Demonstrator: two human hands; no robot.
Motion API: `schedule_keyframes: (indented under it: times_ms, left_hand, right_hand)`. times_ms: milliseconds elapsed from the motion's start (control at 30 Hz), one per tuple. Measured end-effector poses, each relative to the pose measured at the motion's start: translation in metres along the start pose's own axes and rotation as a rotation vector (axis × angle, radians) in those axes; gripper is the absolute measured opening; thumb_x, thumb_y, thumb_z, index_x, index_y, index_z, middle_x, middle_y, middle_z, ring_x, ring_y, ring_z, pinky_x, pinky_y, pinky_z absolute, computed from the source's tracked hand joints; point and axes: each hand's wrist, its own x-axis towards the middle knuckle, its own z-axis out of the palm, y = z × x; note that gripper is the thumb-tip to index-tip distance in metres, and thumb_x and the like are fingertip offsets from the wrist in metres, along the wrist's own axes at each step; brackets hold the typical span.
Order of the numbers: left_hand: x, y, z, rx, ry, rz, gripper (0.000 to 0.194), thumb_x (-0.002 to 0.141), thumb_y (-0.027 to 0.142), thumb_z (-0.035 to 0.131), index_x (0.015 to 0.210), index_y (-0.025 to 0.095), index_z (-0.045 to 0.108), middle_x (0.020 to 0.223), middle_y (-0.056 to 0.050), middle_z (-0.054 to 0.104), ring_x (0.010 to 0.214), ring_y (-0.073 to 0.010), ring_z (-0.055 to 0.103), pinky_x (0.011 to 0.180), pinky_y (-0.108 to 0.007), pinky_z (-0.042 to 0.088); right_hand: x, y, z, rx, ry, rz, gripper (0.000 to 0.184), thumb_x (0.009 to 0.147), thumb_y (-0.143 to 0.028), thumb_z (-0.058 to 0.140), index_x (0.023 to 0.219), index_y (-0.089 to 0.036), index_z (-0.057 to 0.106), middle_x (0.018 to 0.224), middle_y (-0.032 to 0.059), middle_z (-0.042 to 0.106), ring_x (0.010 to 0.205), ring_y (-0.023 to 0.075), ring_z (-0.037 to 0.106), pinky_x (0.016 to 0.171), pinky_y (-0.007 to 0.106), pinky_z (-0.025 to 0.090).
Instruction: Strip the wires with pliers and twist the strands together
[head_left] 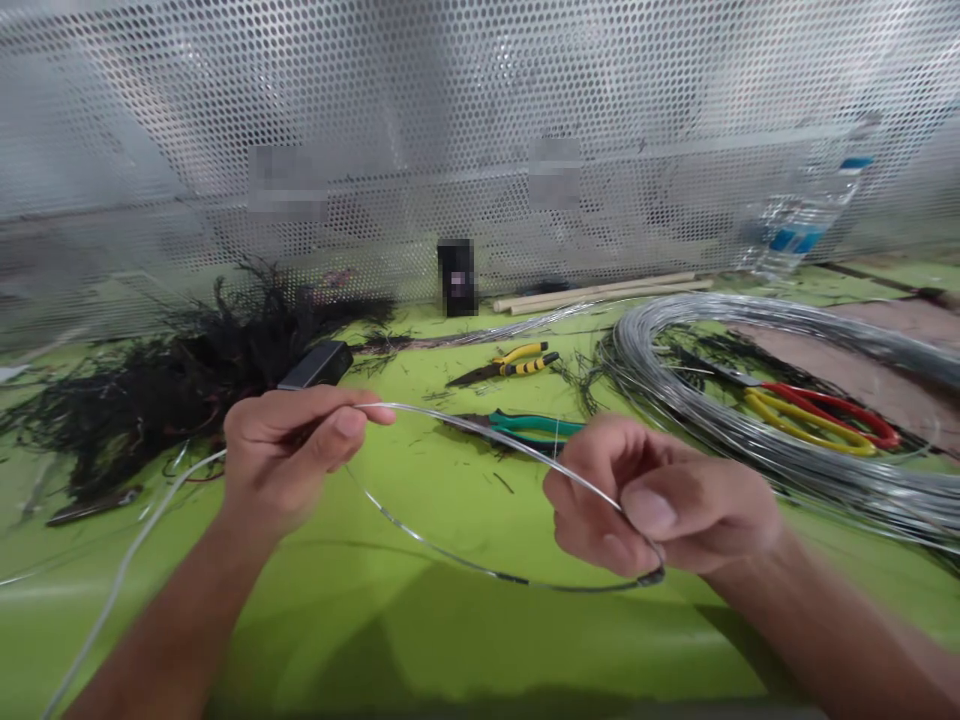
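Silver wire loop [525,447] held over the green counter [420,500]; kinking or spring-back looks the main risk.
Uneven pull could crease the bend; a slipped pinch could let it whip; slack could snag the green-handled pliers [517,424] behind. Forearms angle in from the lower corners; left hand [289,445] pinches thumb-to-forefinger, right hand [645,500] thumb-presses wire on curled fingers.

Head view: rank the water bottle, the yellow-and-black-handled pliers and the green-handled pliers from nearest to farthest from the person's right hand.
From the right hand:
1. Green-handled pliers: just beyond it, toward the left.
2. Yellow-and-black-handled pliers: also to the left, farther back.
3. Water bottle: at the back right, against the perforated panel.
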Motion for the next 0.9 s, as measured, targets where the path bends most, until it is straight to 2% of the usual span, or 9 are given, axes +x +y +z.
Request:
schedule_keyframes:
  times_ms: [133,233,333,433,533,667,767,833,900]
  left_hand:
    - [0.001,0.008,0.002,0.122,-0.042,0.073,0.017,0.1,0.029,0.072,0.109,0.033,0.086,0.05,0.004,0.058,0.037,-0.007,0.033,0.036,-0.027,0.02]
    - [0.008,0.018,0.005,0.238,-0.051,0.184,0.025,0.097,0.021,0.072,0.112,0.036,0.085,0.06,0.004,0.069,0.036,-0.0053,0.033,0.035,-0.026,0.022]
    - [0.017,0.026,0.004,0.338,-0.021,0.312,0.037,0.095,0.016,0.071,0.122,0.039,0.081,0.072,0.004,0.077,0.041,-0.007,0.05,0.038,-0.025,0.035]
    - [0.028,0.031,0.001,0.414,0.023,0.432,0.044,0.097,0.018,0.069,0.133,0.042,0.076,0.078,0.003,0.079,0.056,-0.0124,0.068,0.045,-0.025,0.048]
    - [0.042,0.036,-0.002,0.482,0.048,0.518,0.043,0.098,0.022,0.069,0.134,0.044,0.074,0.079,0.004,0.08,0.058,-0.0136,0.07,0.048,-0.026,0.053]
    - [0.059,0.041,-0.005,0.541,0.039,0.533,0.047,0.096,0.019,0.068,0.135,0.045,0.073,0.078,0.004,0.079,0.055,-0.0129,0.067,0.047,-0.027,0.053]
    - [0.066,0.044,-0.007,0.522,0.037,0.523,0.04,0.098,0.022,0.065,0.131,0.041,0.076,0.076,0.002,0.076,0.053,-0.0134,0.064,0.046,-0.03,0.049]
    - [0.069,0.046,-0.007,0.476,-0.008,0.5,0.025,0.102,0.032,0.061,0.117,0.035,0.081,0.072,-0.001,0.074,0.052,-0.014,0.063,0.045,-0.031,0.046]
    - [0.07,0.05,-0.005,0.403,0.016,0.396,0.02,0.1,0.042,0.067,0.092,0.033,0.083,0.063,-0.001,0.069,0.05,-0.0141,0.061,0.044,-0.03,0.044]
  right_hand:
    - [0.001,-0.002,-0.004,-0.016,-0.017,0.043,0.02,0.078,-0.031,0.085,0.073,-0.016,0.073,0.056,-0.0037,0.06,0.04,0.0053,0.039,0.038,0.018,0.029]
    - [0.006,-0.009,-0.005,-0.051,0.015,0.095,0.021,0.068,-0.024,0.092,0.075,-0.014,0.076,0.059,-0.0035,0.063,0.046,0.0046,0.043,0.043,0.016,0.032]
    - [0.012,-0.023,-0.002,-0.084,0.007,0.178,0.025,0.06,-0.017,0.095,0.076,-0.012,0.076,0.058,-0.0049,0.061,0.047,0.0029,0.04,0.043,0.015,0.03]
    - [0.016,-0.036,0.002,-0.125,-0.023,0.238,0.029,0.062,-0.022,0.096,0.071,-0.013,0.07,0.056,-0.006,0.058,0.045,0.0032,0.038,0.04,0.015,0.028]
    - [0.019,-0.05,0.006,-0.191,-0.031,0.254,0.036,0.061,-0.029,0.098,0.067,-0.015,0.065,0.056,-0.0056,0.057,0.046,0.0039,0.04,0.042,0.016,0.03]
    - [0.024,-0.073,0.01,-0.337,-0.02,0.227,0.033,0.066,-0.026,0.095,0.068,-0.016,0.064,0.055,-0.008,0.051,0.047,0.004,0.035,0.044,0.018,0.033]
    - [0.027,-0.09,0.017,-0.509,-0.018,0.106,0.022,0.076,-0.02,0.086,0.069,-0.016,0.065,0.057,-0.0078,0.05,0.049,0.0048,0.036,0.047,0.019,0.034]
    - [0.027,-0.099,0.024,-0.698,0.026,0.017,0.017,0.082,-0.016,0.08,0.072,-0.016,0.066,0.059,-0.007,0.052,0.051,0.0052,0.039,0.047,0.02,0.034]
    - [0.027,-0.105,0.031,-0.933,0.124,-0.031,0.014,0.084,-0.014,0.076,0.074,-0.016,0.067,0.061,-0.0059,0.055,0.053,0.006,0.043,0.048,0.02,0.034]
